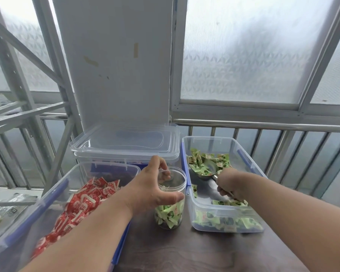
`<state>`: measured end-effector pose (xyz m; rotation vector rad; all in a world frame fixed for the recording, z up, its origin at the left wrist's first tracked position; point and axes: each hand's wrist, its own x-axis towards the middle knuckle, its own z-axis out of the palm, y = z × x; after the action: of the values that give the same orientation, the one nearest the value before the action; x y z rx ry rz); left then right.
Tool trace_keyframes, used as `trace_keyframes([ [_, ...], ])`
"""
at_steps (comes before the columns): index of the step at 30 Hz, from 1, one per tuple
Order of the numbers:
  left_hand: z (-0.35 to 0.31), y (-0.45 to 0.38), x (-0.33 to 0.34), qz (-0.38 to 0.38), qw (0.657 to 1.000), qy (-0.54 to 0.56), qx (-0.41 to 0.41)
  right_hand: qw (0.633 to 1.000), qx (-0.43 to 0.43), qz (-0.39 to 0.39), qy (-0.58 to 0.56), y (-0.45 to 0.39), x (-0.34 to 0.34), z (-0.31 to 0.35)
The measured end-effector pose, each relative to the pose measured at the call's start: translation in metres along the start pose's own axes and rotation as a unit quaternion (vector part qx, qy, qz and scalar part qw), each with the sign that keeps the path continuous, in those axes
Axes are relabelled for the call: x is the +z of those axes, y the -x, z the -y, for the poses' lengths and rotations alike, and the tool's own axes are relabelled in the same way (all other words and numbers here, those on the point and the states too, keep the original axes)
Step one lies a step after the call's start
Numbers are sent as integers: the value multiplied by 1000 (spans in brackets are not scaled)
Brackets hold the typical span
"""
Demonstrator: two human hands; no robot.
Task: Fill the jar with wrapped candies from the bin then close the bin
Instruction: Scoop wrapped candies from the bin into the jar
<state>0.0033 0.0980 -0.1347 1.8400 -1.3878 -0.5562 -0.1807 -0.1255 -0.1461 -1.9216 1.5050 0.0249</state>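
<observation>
A person stands at a dark wooden table (185,252), filling a small clear jar (170,201) that sits upright at the centre of the view. The left hand (155,185) curls around the jar's open rim, thumb on the near side and fingers on the far side, steadying it. At 3 o'clock from the jar, touching or just beside it, lies an open clear bin (224,226) with blue clips, holding green wrapped candies (210,220) at its near and far ends. The right hand (231,183) grips the handle of a metal scoop (204,170), whose bowl lies in the far candies at about 1 o'clock from the jar, partly loaded. The jar looks roughly half full of green candies, so the filling step is judged to be under way. The next move calls for lifting the loaded scoop level, carrying it over the bin wall, and tipping it into the narrow mouth without spilling. Count: 1 jar, 1 scoop, 3 bins in all. The second bin (37,203), at 9 o'clock, holds red wrapped candies (82,205); the third bin (126,146), at 12 o'clock, is closed with a lid.
</observation>
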Motion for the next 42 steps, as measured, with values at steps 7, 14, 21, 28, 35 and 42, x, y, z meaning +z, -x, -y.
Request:
trace_keyframes([
  [7, -1, 0, 1, -5, 1000, 2, 7, 998, -7, -49, -36, 34, -39, -8],
  [14, -1, 3, 1, -2, 1000, -3, 11, 991, -34, -41, -124, 57, -78, -31],
  [21, -1, 3, 1, -2, 1000, 2, 14, 987, -61, -150, 21, 61, -89, -32],
  [28, 0, 2, 1, 0, 1000, 11, 19, 984, -93, -145, 34, 74, -92, -25],
  [35, 2, -1, 2, 6, 999, 28, 24, 963, -221, -106, 113, 98, -99, 13],
  [42, 0, 1, 0, 9, 999, 40, 27, 868, -305, -200, 337, 124, -97, 63],
])
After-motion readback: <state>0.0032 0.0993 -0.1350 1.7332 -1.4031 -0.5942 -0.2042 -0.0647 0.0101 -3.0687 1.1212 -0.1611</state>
